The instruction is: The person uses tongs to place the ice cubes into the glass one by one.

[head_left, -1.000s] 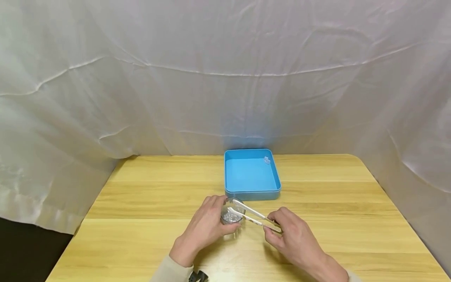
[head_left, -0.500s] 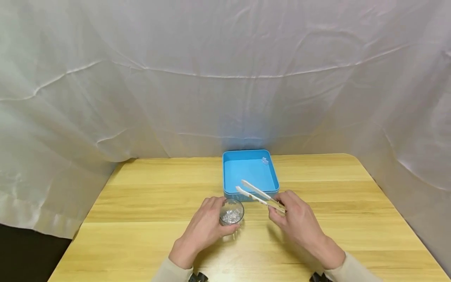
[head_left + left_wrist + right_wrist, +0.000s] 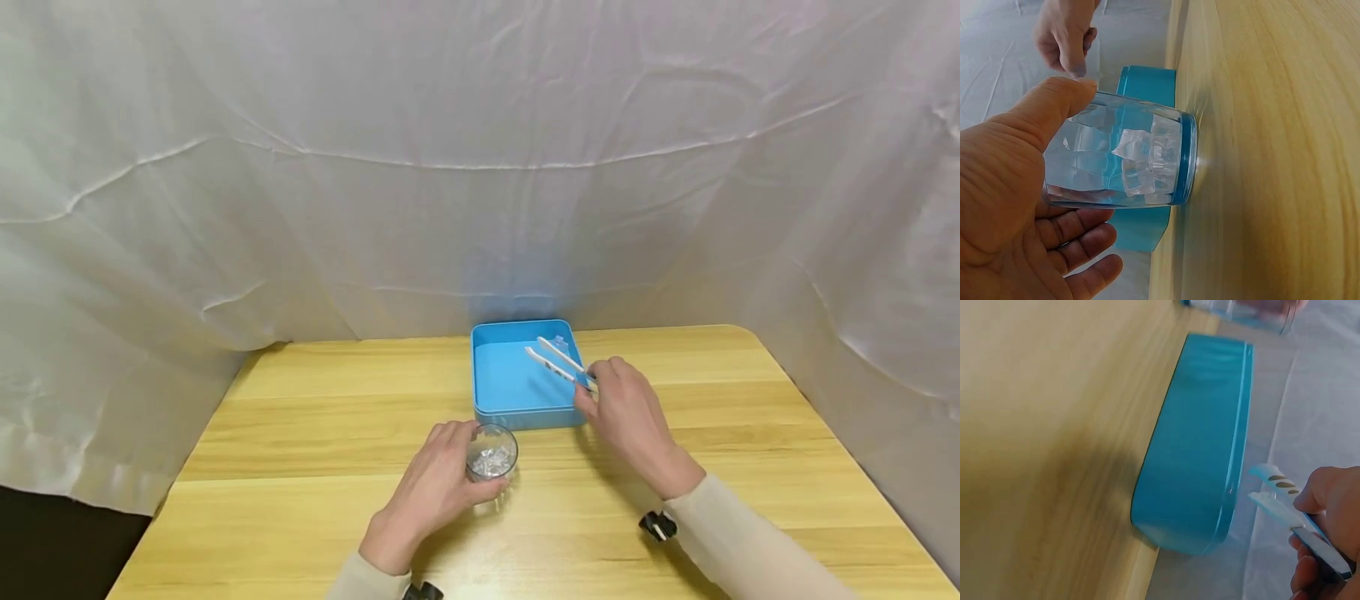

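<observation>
My left hand [image 3: 435, 492] steadies a clear drinking glass [image 3: 1082, 150] upright on the table, thumb on one side and fingers round the other. Several clear, ice-like pieces [image 3: 1141, 162] lie at the bottom of the glass. My right hand [image 3: 628, 412] pinches a pair of small tongs [image 3: 551, 367] with white tips, held over the blue square tray [image 3: 528, 421]. The tong tips stand apart, with nothing seen between them. A few clear pieces [image 3: 559, 342] lie in the tray's far right corner, just beyond the tips.
The wooden table [image 3: 300, 433] runs out on both sides of the tray. A pale curtain [image 3: 375, 167] hangs behind the tray, close to the table's back edge, and along both sides. A black wrist mount [image 3: 658, 526] sits by the right sleeve.
My right hand has taken the tongs out of the glass and moved them forward over the tray. My left hand and the glass have stayed in place.
</observation>
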Tool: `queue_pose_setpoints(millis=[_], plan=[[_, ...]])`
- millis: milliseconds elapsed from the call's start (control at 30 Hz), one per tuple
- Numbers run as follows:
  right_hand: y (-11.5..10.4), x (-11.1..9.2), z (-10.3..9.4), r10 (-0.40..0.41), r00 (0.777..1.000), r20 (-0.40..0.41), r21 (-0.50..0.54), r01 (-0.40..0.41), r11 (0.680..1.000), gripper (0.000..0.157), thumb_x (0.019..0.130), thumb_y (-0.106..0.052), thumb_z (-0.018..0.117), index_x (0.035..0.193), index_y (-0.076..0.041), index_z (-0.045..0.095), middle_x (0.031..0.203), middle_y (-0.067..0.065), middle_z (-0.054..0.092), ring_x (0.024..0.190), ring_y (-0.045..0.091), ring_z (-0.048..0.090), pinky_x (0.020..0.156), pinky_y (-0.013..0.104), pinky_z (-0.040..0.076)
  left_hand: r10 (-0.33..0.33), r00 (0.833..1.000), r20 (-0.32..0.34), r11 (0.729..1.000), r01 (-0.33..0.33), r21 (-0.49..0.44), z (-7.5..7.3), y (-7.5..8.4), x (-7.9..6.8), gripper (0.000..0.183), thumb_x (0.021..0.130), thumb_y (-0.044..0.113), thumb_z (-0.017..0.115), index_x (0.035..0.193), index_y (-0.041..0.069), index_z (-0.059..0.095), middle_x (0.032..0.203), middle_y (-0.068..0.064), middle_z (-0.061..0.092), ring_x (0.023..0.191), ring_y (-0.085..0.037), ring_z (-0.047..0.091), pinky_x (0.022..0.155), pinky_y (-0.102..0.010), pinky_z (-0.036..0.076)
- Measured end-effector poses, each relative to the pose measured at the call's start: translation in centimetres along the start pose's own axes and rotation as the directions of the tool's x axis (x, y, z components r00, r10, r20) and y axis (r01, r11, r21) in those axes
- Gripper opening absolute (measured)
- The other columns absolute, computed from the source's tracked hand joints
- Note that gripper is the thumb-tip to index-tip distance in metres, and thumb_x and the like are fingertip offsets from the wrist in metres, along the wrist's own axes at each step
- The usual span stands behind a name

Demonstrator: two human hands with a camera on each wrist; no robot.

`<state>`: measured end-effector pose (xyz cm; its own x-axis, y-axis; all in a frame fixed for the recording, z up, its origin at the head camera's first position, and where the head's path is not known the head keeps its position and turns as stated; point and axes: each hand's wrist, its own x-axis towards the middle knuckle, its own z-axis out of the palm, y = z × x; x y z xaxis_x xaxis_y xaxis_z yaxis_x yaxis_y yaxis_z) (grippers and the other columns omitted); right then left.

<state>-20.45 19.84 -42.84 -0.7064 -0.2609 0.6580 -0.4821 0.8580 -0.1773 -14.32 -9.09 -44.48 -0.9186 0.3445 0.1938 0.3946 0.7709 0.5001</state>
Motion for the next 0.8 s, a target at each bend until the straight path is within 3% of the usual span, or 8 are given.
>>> queue_pose_setpoints(millis=[200,433,800], plan=[[0.9,1.7,0.8,0.072,0.995,0.069,-0.133,-0.062,0.989,0.027,0.093,-0.014,0.072,0.079,0.003,0.056,0.068,0.008,0.043,0.058,0.022,0.039,0.051,0.030,0.032,-0.005,1.000,0.004,1.000,0.005,0.001,0.1,0.1,0.0,0.082,0.081,0.051,0.088,0.142,0.004,0.058,0.132,-0.007,0.067,0.120,-0.021,0.058,0.100,-0.042,0.056],[1.1,3.3,1.8,0.075,0.982,0.175,-0.343,-0.010,0.939,0.029,0.092,-0.012,0.070,0.071,0.001,0.054,0.065,0.009,0.044,0.056,0.024,0.042,0.048,0.031,0.036,-0.001,1.000,0.001,1.000,0.001,0.000,0.0,0.1,0.0,0.083,0.082,0.052,0.088,0.142,0.004,0.058,0.131,-0.008,0.067,0.120,-0.021,0.058,0.100,-0.042,0.056],[0.2,5.3,3.8,0.127,0.960,0.251,-0.419,-0.010,0.908,0.025,0.095,-0.009,0.063,0.073,0.001,0.056,0.065,0.009,0.046,0.057,0.025,0.045,0.049,0.034,0.039,-0.027,1.000,0.008,1.000,0.027,-0.004,-0.2,0.2,-0.2,0.083,0.081,0.052,0.088,0.143,0.005,0.058,0.132,-0.007,0.067,0.120,-0.020,0.058,0.100,-0.042,0.056]])
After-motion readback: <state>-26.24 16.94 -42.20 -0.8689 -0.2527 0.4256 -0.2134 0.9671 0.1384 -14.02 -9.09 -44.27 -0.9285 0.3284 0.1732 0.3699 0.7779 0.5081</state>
